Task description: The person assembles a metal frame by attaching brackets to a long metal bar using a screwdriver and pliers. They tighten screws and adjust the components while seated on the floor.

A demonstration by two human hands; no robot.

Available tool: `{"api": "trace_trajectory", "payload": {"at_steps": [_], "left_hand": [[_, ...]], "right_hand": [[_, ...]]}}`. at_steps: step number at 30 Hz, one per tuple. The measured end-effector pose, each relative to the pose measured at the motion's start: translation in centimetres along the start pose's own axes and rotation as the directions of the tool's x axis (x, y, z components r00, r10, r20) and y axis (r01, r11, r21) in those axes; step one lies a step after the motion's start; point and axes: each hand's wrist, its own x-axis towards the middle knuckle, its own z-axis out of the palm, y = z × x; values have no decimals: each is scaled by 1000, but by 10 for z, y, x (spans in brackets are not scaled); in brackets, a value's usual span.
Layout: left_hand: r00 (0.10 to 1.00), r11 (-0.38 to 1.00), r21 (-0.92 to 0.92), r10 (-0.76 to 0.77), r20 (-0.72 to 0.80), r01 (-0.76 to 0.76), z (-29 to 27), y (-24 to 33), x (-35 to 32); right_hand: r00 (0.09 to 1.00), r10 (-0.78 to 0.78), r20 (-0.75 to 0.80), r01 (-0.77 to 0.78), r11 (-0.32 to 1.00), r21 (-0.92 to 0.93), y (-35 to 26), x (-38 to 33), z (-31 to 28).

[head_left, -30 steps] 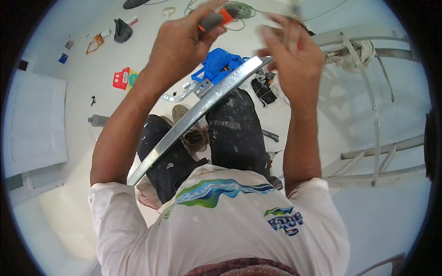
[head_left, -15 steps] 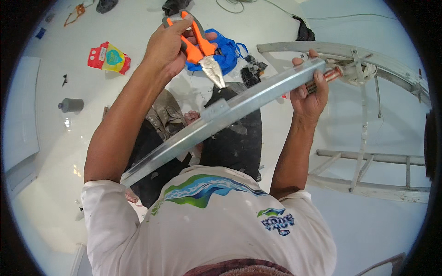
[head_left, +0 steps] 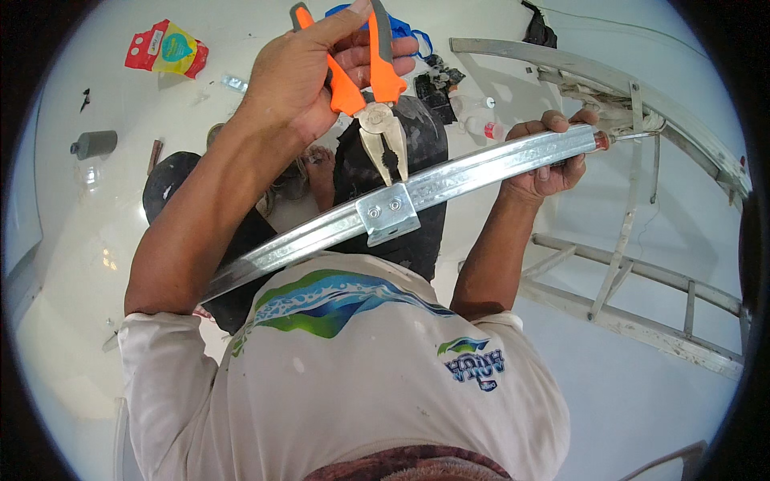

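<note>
My left hand (head_left: 309, 68) is closed around the orange-and-grey handles of combination pliers (head_left: 378, 120). Their jaws are slightly apart, with the tips at the upper edge of a small metal bracket (head_left: 388, 215); whether they touch it I cannot tell. Two fasteners show on the bracket, which sits on a long galvanized metal channel (head_left: 473, 174). The channel slants across my lap, its lower left end hidden behind my left arm. My right hand (head_left: 549, 172) grips the channel near its upper right end, along with a screwdriver (head_left: 603, 140) whose shaft points right.
A ladder (head_left: 642, 92) lies along the right side. On the pale floor are a red and yellow pouch (head_left: 167, 50), a grey bottle (head_left: 94, 144), a blue bag (head_left: 417, 36), clear bottles (head_left: 484, 127) and dark scraps (head_left: 437, 90). A black bag (head_left: 539, 26) lies beyond the ladder.
The channel has turned so its bracket and fasteners face up into view. The pliers have swung more upright, their jaws parted and their tips brought down to the bracket. Both hands keep their holds.
</note>
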Motion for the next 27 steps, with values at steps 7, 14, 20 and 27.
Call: {"api": "trace_trajectory", "payload": {"at_steps": [7,14,20,27], "left_hand": [[990,991,95,103,-91,-95,31,2,-41],[992,992,16,125,-27,-124,12,7,-33],[965,977,75,207,-158,-197,28,5,-49],[955,978,82,206,-213,-192,31,9,-54]], "right_hand": [[999,26,-39,-27,999,-26,0,2,8],[994,6,108,-14,997,79,-3,-2,-12],[999,24,-43,-24,1000,-12,-2,-1,3],[999,24,-28,-24,1000,-18,-4,-2,0]]}}
